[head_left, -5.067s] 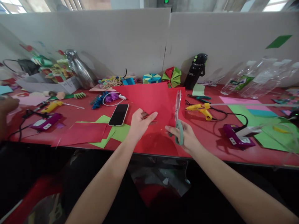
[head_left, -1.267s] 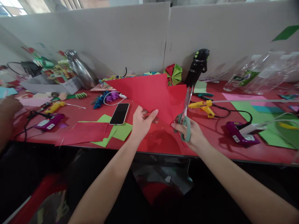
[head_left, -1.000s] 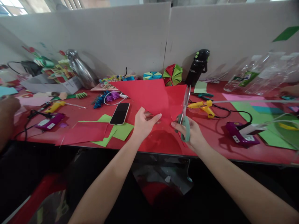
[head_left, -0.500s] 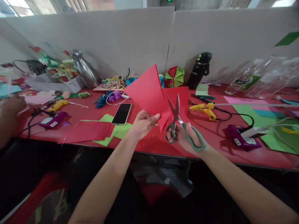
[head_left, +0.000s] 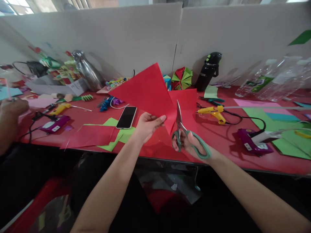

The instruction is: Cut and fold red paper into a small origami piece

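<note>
My left hand (head_left: 150, 125) pinches a folded sheet of red paper (head_left: 148, 89) near its lower edge, thumb on top. The paper stands up above the table, its pointed corner toward the upper left. My right hand (head_left: 186, 142) grips scissors (head_left: 179, 121) with grey-green handles, thumb and fingers through the loops. The blades point upward at the paper's right edge, and one of them seems to lie behind the paper. Another red sheet (head_left: 186, 97) shows behind the scissors. Left of my left hand, a phone (head_left: 126, 117) rests on green paper (head_left: 126, 136).
Red sheets (head_left: 93, 136) lie at left. A yellow glue gun (head_left: 213, 112) and a purple power socket (head_left: 254, 142) are on the right, with cables. A black bottle (head_left: 209, 71) and plastic bottles (head_left: 274, 79) stand behind. Another person's hand (head_left: 13, 110) is at far left.
The red paper has tilted and spread leftward in my left hand. The scissors have shifted slightly left, with their blades now against the paper's edge.
</note>
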Available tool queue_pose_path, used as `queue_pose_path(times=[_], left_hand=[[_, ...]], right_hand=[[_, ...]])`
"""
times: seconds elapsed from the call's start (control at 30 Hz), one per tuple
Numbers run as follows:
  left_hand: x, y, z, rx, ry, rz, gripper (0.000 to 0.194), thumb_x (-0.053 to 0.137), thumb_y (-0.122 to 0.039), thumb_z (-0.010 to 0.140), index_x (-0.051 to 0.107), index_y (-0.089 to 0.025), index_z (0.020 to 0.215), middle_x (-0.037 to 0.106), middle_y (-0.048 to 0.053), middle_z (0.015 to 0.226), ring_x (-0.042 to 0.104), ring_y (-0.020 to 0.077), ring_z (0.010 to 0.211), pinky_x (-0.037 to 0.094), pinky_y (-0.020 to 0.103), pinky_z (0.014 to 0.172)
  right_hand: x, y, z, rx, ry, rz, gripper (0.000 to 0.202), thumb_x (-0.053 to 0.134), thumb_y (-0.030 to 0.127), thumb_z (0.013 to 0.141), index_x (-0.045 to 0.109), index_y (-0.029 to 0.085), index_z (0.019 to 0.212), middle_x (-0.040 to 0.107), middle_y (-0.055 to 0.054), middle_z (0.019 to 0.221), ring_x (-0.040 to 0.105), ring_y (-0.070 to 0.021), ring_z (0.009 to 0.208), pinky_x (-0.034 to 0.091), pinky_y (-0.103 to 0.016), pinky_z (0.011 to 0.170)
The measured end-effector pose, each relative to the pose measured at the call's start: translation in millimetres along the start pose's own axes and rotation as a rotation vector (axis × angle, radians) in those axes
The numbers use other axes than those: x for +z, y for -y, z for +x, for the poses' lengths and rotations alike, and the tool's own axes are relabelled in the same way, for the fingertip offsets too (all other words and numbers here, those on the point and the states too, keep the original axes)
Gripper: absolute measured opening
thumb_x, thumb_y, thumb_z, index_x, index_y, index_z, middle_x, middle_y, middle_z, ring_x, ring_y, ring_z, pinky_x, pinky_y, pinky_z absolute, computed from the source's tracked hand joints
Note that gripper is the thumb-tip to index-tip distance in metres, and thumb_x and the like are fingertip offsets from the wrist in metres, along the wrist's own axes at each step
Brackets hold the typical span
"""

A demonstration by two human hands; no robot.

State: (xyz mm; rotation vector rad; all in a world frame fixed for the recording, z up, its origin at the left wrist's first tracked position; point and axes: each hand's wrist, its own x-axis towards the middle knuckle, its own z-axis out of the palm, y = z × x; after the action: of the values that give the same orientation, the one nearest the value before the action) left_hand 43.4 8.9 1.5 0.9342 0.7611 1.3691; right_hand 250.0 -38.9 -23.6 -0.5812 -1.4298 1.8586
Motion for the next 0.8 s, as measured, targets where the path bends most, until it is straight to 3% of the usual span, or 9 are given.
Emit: queue_pose_path(times=[0.17,0.3,0.43,0.6,0.67,0.8], left_hand=[[-22.3,-15,11,0.175,-0.089,0.021,0.028,0.089,-0.022,0.061,0.073,-0.018,0.083,0.073,0.002,0.078,0.070,0.0150,0.073,0.059,0.025,0.065],[-35.6,-23,15,0.261,-0.178,0.228,0.025,0.086,-0.027,0.067,0.075,-0.015,0.086,0.075,0.006,0.086,0.070,0.0162,0.074,0.061,0.027,0.067],[-39.8,-25,16,0.304,-0.297,0.356,0.033,0.086,-0.029,0.065,0.076,-0.013,0.092,0.076,0.008,0.087,0.071,0.0188,0.073,0.063,0.031,0.068],[-35.2,-22,15,0.272,-0.290,0.333,0.030,0.085,-0.031,0.065,0.074,-0.012,0.086,0.076,0.009,0.084,0.071,0.0202,0.073,0.063,0.035,0.071],[-31.3,-21,14,0.274,-0.288,0.316,0.030,0.085,-0.033,0.066,0.074,-0.012,0.083,0.075,0.008,0.081,0.071,0.0198,0.072,0.063,0.036,0.072],[-22.6,-18,10,0.289,-0.274,0.278,0.030,0.085,-0.033,0.068,0.074,-0.012,0.087,0.074,0.007,0.081,0.071,0.0184,0.069,0.063,0.037,0.076]], right_hand=[[-5,4,-5,-0.009,0.006,-0.037,0.047,0.041,0.064,0.095,0.058,0.022,0.102,0.058,-0.006,0.091,0.052,-0.0184,0.078,0.041,-0.034,0.077],[-15,3,-9,0.029,-0.024,-0.074,0.046,0.043,0.066,0.093,0.058,0.023,0.100,0.060,-0.006,0.093,0.054,-0.0186,0.079,0.042,-0.035,0.077],[-29,16,-11,0.008,-0.266,-0.112,0.039,0.049,0.061,0.093,0.059,0.024,0.093,0.061,-0.005,0.090,0.056,-0.0186,0.080,0.044,-0.032,0.074],[-47,35,-14,-0.017,-0.602,-0.107,0.042,0.058,0.066,0.085,0.060,0.024,0.086,0.061,-0.003,0.082,0.057,-0.0180,0.073,0.046,-0.031,0.067],[-46,33,-15,0.031,-0.601,-0.182,0.044,0.060,0.067,0.083,0.060,0.023,0.086,0.062,-0.003,0.081,0.058,-0.0177,0.073,0.046,-0.031,0.068],[-19,20,-15,0.201,-0.397,-0.355,0.047,0.054,0.066,0.088,0.060,0.020,0.085,0.063,-0.005,0.084,0.058,-0.0162,0.073,0.045,-0.032,0.072]])
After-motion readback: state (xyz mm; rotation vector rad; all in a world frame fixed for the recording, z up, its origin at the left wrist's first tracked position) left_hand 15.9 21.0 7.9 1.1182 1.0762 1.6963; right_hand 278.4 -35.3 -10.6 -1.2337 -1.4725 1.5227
